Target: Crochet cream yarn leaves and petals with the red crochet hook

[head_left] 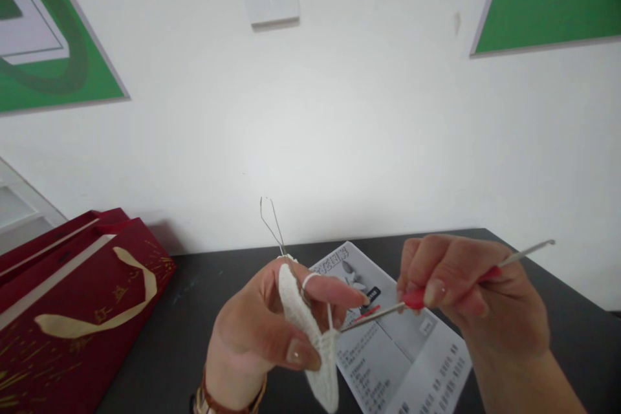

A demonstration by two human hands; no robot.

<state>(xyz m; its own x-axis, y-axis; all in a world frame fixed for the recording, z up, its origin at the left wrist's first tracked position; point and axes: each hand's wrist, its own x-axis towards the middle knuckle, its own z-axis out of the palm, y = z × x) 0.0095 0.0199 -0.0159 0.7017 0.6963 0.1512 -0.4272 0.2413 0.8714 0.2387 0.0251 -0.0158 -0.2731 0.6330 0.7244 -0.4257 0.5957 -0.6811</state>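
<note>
Above a dark table point(204, 310), a white crocheted piece point(310, 330) is being pinched between the thumb and fingers of the left hand point(272, 330), with a strand of white yarn point(310, 279) being looped over the index finger. A thin bent wire point(272, 223) is being held up from the top of that piece. A red-handled crochet hook point(417, 299) is being gripped firmly in the closed fingers of the right hand point(466, 297), its metal tip being pushed into the lower edge of the piece. A printed sheet point(402, 349) is lying on the table beneath both hands. A red gift bag point(72, 310) is lying at the table's left side.
</note>
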